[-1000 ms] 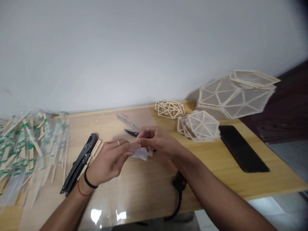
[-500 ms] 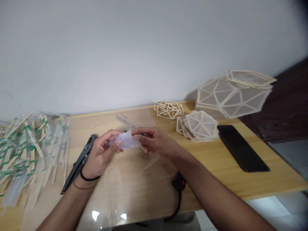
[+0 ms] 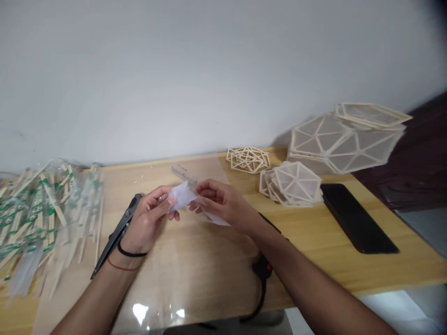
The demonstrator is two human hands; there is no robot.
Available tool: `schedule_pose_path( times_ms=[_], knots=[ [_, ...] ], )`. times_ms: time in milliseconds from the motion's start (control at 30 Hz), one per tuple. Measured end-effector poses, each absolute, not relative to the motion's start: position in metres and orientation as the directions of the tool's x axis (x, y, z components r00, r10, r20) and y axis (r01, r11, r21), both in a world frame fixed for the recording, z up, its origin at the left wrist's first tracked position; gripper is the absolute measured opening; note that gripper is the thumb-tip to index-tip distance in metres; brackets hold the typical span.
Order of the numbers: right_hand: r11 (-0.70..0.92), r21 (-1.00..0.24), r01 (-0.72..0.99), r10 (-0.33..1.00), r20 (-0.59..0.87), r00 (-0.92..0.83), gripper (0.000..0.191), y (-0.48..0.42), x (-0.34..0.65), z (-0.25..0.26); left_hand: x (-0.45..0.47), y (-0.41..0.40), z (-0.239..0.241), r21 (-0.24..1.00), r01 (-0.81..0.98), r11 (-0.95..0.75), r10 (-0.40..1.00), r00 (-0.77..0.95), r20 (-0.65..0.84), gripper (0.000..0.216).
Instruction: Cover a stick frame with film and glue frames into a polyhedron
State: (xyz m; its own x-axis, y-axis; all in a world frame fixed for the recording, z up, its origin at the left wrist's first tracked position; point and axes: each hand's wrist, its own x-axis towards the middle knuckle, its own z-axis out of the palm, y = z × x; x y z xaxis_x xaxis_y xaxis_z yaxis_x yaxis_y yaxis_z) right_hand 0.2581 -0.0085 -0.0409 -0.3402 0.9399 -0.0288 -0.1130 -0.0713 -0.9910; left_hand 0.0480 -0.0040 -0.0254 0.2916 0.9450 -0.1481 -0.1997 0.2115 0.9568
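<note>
**Paper Piece Pinched Between Both Hands**

The left hand (image 3: 146, 223) and right hand (image 3: 226, 207) each pinch one end of the translucent paper piece (image 3: 183, 195), fingers closed on it, just above the table (image 3: 314, 242); the step appears to be spreading the sheet; the next move calls for light, even tension, since thin paper likely tears; the black cutter (image 3: 118, 232) lies beside the left wrist.

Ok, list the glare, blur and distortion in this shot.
Head view: soft, even light, with two bright glare spots on the clear sheet near the bottom edge. Head view: the stick pile at left is smeared; the left hand, right hand and paper read fairly sharp. Head view: the table edge bows from a wide lens, and the top right corner is dark.
</note>
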Motion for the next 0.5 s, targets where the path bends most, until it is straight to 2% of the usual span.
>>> schedule_pose_path(
  times_ms=[100,267,433,500],
  knots=[
    [-0.086,-0.991,-0.100,0.937,-0.046,-0.345,0.033,-0.0100,0.2571,-0.0396,0.0476,-0.0036,-0.0261,0.947,-0.228,0.226,0.950,0.267,-0.162,0.033],
    [0.050,-0.992,0.117,0.955,0.013,-0.297,0.022,-0.0153,0.2548,-0.0364,0.0450,-0.0010,-0.0274,0.944,-0.219,0.248,0.956,0.215,-0.201,0.031],
    [0.230,-0.957,0.176,0.950,0.181,-0.254,0.042,-0.0169,0.2555,-0.0318,0.0452,0.0017,-0.0272,0.943,-0.185,0.278,0.953,0.177,-0.246,0.032],
    [0.266,-0.945,0.191,0.937,0.207,-0.283,0.041,-0.0154,0.2568,-0.0309,0.0458,0.0019,-0.0265,0.945,-0.164,0.284,0.952,0.169,-0.257,0.032]
  ],
)
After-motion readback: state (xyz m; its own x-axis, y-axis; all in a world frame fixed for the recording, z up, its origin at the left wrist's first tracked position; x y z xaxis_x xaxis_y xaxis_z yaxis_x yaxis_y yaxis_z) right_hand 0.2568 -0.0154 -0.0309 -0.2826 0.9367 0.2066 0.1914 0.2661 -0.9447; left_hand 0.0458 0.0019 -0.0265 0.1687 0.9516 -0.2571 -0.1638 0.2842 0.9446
